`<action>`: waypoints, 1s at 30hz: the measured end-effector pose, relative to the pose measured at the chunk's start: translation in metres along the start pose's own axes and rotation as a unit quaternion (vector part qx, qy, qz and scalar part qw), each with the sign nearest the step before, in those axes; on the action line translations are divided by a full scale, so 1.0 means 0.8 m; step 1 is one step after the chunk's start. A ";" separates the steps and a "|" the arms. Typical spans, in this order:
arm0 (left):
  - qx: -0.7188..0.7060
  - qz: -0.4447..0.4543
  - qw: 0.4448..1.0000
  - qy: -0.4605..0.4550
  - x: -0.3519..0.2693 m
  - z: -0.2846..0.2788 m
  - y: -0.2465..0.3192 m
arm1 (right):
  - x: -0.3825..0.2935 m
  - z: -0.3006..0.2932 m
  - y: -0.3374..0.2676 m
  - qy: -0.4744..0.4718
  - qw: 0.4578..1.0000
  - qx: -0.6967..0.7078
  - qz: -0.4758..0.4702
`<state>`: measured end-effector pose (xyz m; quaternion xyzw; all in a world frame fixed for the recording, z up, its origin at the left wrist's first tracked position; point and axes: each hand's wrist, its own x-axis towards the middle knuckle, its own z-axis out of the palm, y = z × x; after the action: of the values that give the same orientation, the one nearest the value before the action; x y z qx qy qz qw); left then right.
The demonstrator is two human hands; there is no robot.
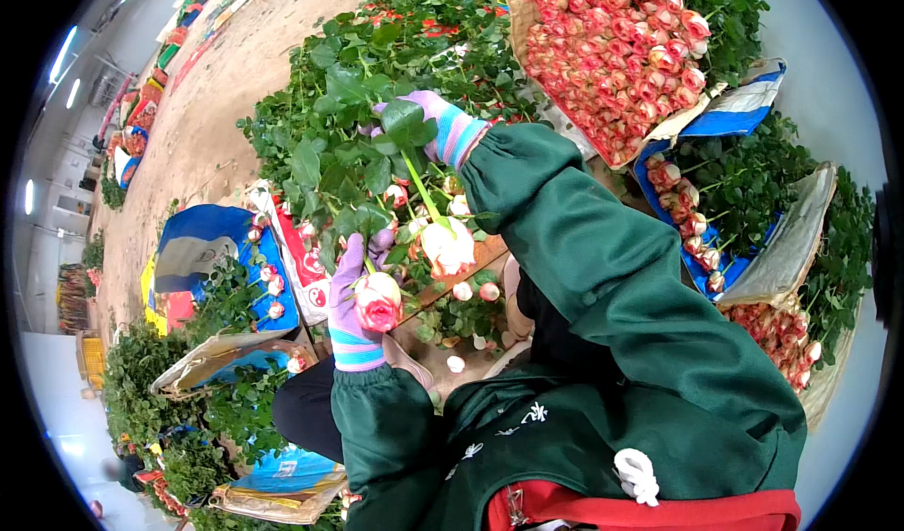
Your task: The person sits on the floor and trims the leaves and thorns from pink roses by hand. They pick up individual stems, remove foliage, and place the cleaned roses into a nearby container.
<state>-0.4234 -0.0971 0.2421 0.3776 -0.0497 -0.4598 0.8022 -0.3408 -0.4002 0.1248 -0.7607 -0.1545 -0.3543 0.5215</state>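
My left hand point(351, 298), in a lilac knit glove with a blue-striped cuff, is closed around the stem of a rose just above its head; the white-and-pink bloom point(379, 302) lies against the palm. Farther forward, my right hand point(434, 125), gloved alike, grips a leafy rose stem, partly hidden by a leaf. A large pale rose bloom point(448, 247) hangs from that green stem, pointing towards me. Beneath and between the hands lie more leafy roses point(397, 195) and a wooden board edge point(452, 277).
A paper-wrapped bundle of red-and-white roses point(614, 58) stands at upper right. Blue sheets with rows of roses lie at right point(657, 210) and left point(265, 255). Leafy stems point(311, 100) are heaped ahead. Loose petals point(455, 364) lie near my feet. A person point(127, 469) is far left.
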 end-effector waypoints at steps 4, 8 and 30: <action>0.039 0.026 0.999 0.024 -0.013 -0.005 0.003 | -0.006 0.023 -0.029 0.042 0.892 0.327 0.309; 0.049 -0.001 0.995 -0.092 0.020 0.021 -0.025 | -0.025 -0.082 0.022 0.083 0.931 0.270 0.230; 0.039 0.003 0.999 -0.018 -0.010 -0.027 0.003 | 0.005 0.006 -0.133 0.080 0.608 0.682 0.397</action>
<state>-0.4171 -0.0779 0.2308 0.4000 -0.0836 -0.4617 0.7873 -0.4007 -0.3530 0.1996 -0.1400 0.0081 0.0360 0.9895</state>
